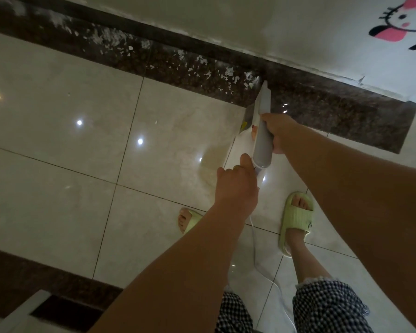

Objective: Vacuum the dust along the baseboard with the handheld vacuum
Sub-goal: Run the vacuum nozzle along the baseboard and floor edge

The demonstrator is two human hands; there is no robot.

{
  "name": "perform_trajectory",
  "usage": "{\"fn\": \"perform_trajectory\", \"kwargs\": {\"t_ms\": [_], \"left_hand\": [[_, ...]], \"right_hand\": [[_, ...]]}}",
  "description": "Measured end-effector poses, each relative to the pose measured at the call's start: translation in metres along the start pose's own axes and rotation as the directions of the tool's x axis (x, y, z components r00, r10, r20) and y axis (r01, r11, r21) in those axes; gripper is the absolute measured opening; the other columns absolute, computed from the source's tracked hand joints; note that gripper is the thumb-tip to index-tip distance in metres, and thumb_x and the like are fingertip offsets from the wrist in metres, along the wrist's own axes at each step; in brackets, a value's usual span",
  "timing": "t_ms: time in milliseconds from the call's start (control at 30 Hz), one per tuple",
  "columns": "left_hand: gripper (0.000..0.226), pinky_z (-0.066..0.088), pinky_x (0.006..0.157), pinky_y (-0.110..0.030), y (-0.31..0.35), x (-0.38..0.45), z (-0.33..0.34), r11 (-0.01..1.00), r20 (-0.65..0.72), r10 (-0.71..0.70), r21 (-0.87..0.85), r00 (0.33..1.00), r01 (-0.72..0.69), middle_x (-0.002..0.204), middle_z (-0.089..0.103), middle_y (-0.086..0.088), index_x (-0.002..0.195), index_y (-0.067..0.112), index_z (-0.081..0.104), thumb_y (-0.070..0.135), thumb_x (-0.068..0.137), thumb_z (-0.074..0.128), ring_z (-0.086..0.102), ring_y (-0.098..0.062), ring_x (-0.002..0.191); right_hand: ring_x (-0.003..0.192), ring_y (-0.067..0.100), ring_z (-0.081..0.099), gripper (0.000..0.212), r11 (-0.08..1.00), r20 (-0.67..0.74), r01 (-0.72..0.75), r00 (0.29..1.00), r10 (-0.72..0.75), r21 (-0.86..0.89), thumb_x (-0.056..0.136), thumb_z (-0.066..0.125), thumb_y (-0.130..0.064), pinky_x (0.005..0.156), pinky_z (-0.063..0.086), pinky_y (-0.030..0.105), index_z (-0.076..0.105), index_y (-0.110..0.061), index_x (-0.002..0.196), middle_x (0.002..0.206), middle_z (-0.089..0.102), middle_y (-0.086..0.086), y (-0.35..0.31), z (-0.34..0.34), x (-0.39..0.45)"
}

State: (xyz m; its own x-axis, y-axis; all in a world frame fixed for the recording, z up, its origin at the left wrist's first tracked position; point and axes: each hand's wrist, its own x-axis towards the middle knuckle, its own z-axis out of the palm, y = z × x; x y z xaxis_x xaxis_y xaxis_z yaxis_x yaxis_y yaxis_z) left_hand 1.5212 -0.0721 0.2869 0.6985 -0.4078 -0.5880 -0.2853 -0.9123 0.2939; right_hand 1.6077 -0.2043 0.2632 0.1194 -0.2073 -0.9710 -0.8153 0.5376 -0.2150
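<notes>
Head view: both hands (277, 133) hold the vacuum (262, 131), nozzle touching white scraps (202, 66).

Both bare arms reached forward and down. The right hand (280, 131) curled its fingers round the handheld vacuum (263, 131) at mid-body. The left hand (235, 182), just nearer, pinched the vacuum's rear end, thumb on top.

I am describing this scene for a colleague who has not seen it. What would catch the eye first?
First, the white paper-like scraps scattered along the dark speckled stone baseboard strip, upper left. Next, the grey-and-white handheld vacuum at centre: the right hand grips its body, the left hand holds its rear end. A pink cartoon cat sticker marks the wall, top right.
</notes>
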Motion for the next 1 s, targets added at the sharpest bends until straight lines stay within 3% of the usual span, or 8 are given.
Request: {"fn": "perform_trajectory", "kwargs": {"t_ms": [167, 267, 367, 533, 667, 733, 867, 1000], "left_hand": [[0.049, 0.036, 0.089, -0.037, -0.011, -0.005, -0.001, 0.999, 0.005, -0.008, -0.032, 1.000, 0.008, 0.094, 0.064, -0.001, 0.120, 0.014, 0.030, 0.035, 0.089, 0.063, 0.064, -0.023, 0.084], [0.048, 0.037, 0.091, -0.038, -0.016, -0.007, -0.002, 0.998, 0.020, -0.007, -0.068, 1.000, 0.009, 0.093, 0.065, -0.001, 0.117, 0.015, 0.031, 0.034, 0.088, 0.064, 0.064, -0.024, 0.083], [0.047, 0.038, 0.090, -0.038, -0.024, -0.009, -0.004, 0.998, 0.014, 0.011, -0.059, 1.000, -0.010, 0.092, 0.064, -0.001, 0.117, 0.015, 0.031, 0.035, 0.089, 0.063, 0.063, -0.023, 0.082], [0.050, 0.037, 0.086, -0.037, -0.041, -0.009, -0.008, 0.997, -0.007, 0.074, 0.034, 0.997, -0.074, 0.090, 0.062, -0.001, 0.121, 0.011, 0.031, 0.037, 0.090, 0.061, 0.063, -0.023, 0.081], [0.053, 0.037, 0.084, -0.036, -0.050, -0.007, -0.007, 0.989, -0.009, 0.098, 0.111, 0.995, -0.096, 0.091, 0.062, 0.000, 0.124, 0.009, 0.030, 0.040, 0.091, 0.059, 0.063, -0.022, 0.081], [0.057, 0.037, 0.087, -0.037, -0.051, -0.005, -0.007, 0.989, 0.002, 0.091, 0.119, 0.996, -0.091, 0.095, 0.062, -0.002, 0.127, 0.008, 0.029, 0.041, 0.091, 0.059, 0.063, -0.023, 0.084], [0.057, 0.037, 0.087, -0.037, -0.048, -0.004, -0.006, 0.989, 0.010, 0.084, 0.122, 0.996, -0.085, 0.095, 0.062, -0.002, 0.127, 0.009, 0.029, 0.041, 0.091, 0.059, 0.063, -0.023, 0.084], [0.052, 0.035, 0.082, -0.036, -0.040, -0.002, -0.010, 0.996, 0.005, 0.060, 0.067, 0.998, -0.060, 0.091, 0.061, -0.001, 0.123, 0.011, 0.031, 0.040, 0.090, 0.060, 0.063, -0.023, 0.082]], "right_hand": [[0.062, 0.012, 0.054, 0.021, 1.000, -0.015, 0.015, 1.000, -0.015, 0.006, 0.097, 0.055, -0.022, 0.066, 0.054, 0.027, 0.052, -0.009, 0.113, 0.083, 0.057, 0.006, 0.007, 0.011, -0.003], [0.061, 0.012, 0.052, 0.020, 1.000, -0.037, 0.013, 0.999, -0.013, -0.015, 0.097, 0.055, -0.023, 0.073, 0.055, 0.029, 0.052, -0.009, 0.111, 0.078, 0.056, 0.005, 0.008, 0.017, -0.004], [0.067, 0.014, 0.056, 0.024, 0.999, -0.060, 0.022, 0.998, -0.025, -0.041, 0.096, 0.057, -0.026, 0.090, 0.053, 0.034, 0.052, -0.010, 0.113, 0.083, 0.059, 0.006, 0.011, 0.023, 0.000], [0.088, 0.018, 0.063, 0.033, 0.999, -0.080, 0.022, 0.996, -0.025, -0.036, 0.094, 0.059, -0.030, 0.094, 0.051, 0.038, 0.052, -0.009, 0.120, 0.100, 0.064, 0.007, 0.015, 0.034, 0.006], [0.067, 0.014, 0.057, 0.018, 0.999, -0.075, 0.025, 0.997, -0.023, 0.026, 0.096, 0.056, -0.028, 0.084, 0.054, 0.032, 0.053, -0.010, 0.098, 0.081, 0.060, 0.004, 0.019, 0.036, 0.010], [0.064, 0.014, 0.054, 0.021, 0.999, -0.050, 0.029, 0.998, -0.028, 0.029, 0.098, 0.053, -0.029, 0.079, 0.052, 0.031, 0.051, -0.010, 0.090, 0.078, 0.057, 0.004, 0.020, 0.039, 0.012], [0.066, 0.017, 0.055, 0.020, 0.998, -0.053, 0.053, 0.997, -0.052, 0.024, 0.097, 0.054, -0.029, 0.082, 0.053, 0.035, 0.053, -0.009, 0.100, 0.085, 0.059, 0.006, 0.019, 0.036, 0.016], [0.065, 0.017, 0.057, 0.023, 0.998, -0.042, 0.060, 0.997, -0.059, 0.005, 0.097, 0.055, -0.027, 0.070, 0.055, 0.033, 0.053, -0.008, 0.110, 0.090, 0.060, 0.008, 0.011, 0.033, 0.013]]}}
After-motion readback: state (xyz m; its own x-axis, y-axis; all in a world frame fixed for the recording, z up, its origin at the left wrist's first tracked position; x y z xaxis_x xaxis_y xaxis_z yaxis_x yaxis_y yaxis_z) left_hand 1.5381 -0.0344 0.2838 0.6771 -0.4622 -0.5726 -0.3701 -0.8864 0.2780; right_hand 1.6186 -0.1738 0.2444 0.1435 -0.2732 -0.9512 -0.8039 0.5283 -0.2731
